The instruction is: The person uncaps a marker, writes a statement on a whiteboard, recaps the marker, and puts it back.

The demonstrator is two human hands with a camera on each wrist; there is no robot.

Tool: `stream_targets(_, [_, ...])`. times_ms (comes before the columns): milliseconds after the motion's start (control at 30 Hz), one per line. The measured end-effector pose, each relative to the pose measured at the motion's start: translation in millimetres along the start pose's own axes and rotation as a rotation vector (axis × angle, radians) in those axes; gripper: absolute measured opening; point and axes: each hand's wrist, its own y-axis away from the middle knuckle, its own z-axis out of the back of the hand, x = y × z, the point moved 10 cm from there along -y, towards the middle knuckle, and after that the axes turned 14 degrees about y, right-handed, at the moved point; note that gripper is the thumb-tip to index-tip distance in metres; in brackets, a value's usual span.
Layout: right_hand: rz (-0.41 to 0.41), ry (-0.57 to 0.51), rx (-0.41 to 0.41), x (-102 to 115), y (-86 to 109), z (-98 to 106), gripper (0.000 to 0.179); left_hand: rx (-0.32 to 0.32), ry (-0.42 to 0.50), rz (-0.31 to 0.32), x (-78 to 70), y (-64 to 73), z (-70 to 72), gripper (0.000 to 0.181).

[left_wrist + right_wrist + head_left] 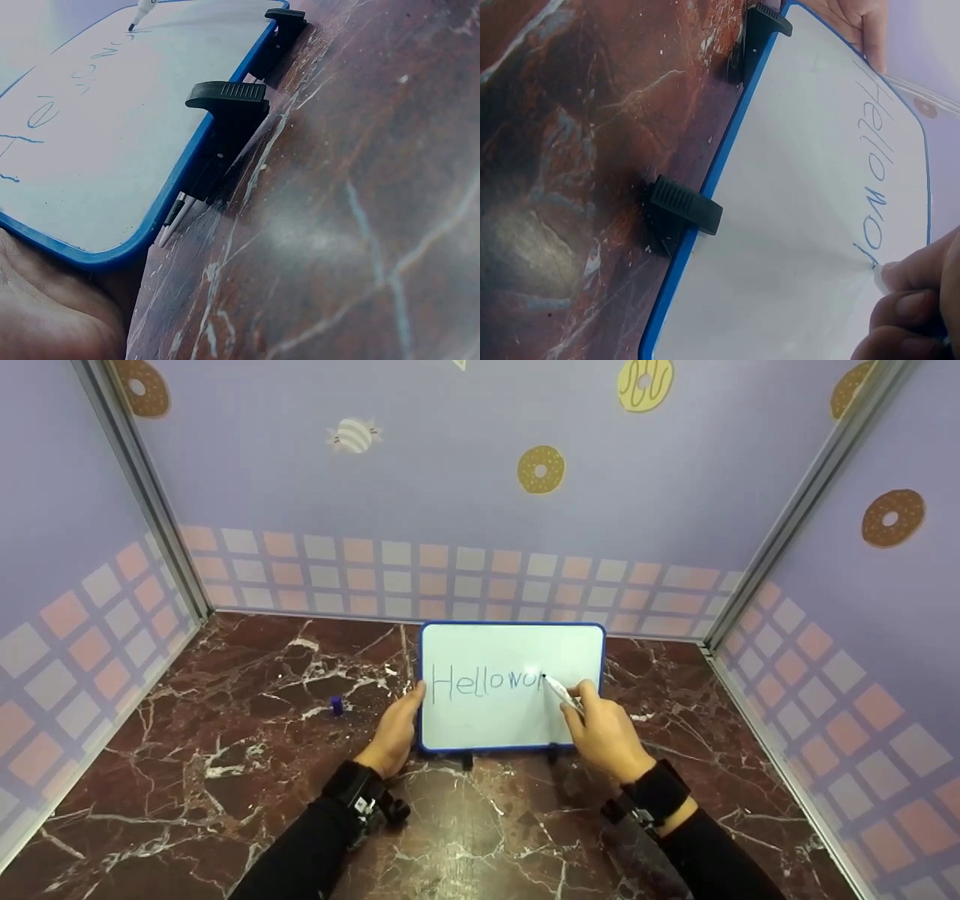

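Note:
A small whiteboard [495, 720] with a blue frame leans back on black stand clips [229, 97]. "Hello wor" is written across it in blue. My right hand [611, 735] pinches a white marker [561, 694], its dark tip on the board at the end of the last letter. In the right wrist view, curled fingers [907, 307] hide most of the marker. At the board's left edge, my left hand [394, 731] holds the frame, with the thumb side along the edge and the other fingers hidden behind.
A blue marker cap [337, 705] stands on the dark red marbled table [262, 780], left of the board. Purple patterned wall panels [450, 495] enclose the table at the back and both sides, with metal posts [802, 502] in the corners.

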Motion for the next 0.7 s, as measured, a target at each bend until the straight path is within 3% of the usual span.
stream_targets(233, [-0.025, -0.004, 0.011, -4.2, 1.2, 0.7, 0.018, 0.023, 0.013, 0.011, 1.5, 0.7, -1.3, 0.064])
stream_targets(700, [-0.032, -0.015, 0.006, -6.3, 1.7, 0.7, 0.018, -0.005, 0.023, 0.016, 0.4, 0.6, 0.3, 0.062])
